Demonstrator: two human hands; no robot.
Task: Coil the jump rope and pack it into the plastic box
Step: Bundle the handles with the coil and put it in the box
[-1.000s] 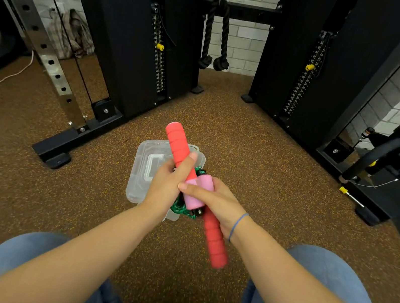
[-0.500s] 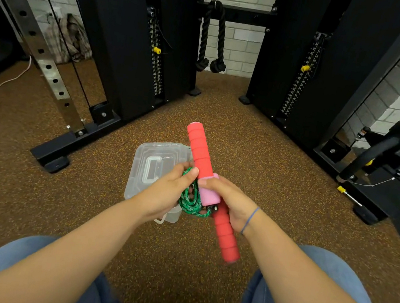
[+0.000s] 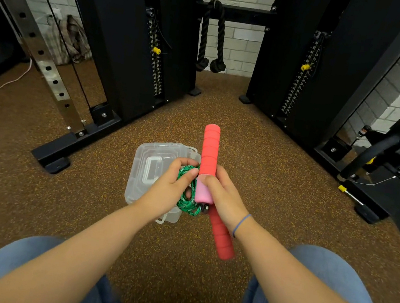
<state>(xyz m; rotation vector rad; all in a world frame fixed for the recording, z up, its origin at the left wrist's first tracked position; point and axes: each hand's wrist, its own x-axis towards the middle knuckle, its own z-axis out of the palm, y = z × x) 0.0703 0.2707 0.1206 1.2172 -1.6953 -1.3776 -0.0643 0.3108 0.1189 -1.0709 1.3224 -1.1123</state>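
The red handles (image 3: 208,152) are now standing more upright than a second ago, with the right hand (image 3: 222,200) gripping their pink middle. The left hand (image 3: 168,191) is pinching the coiled green rope (image 3: 186,203), partly hiding it and the plastic box (image 3: 151,153) on the floor (image 3: 26,201) below.

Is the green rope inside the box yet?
Out. The green rope is bunched in the left hand, above the plastic box.

Jump rope (image 3: 204,192) off the floor, green cord (image 3: 186,203) loosely coiled beside crossed red foam handles (image 3: 210,150), over clear lidded plastic box (image 3: 152,154).
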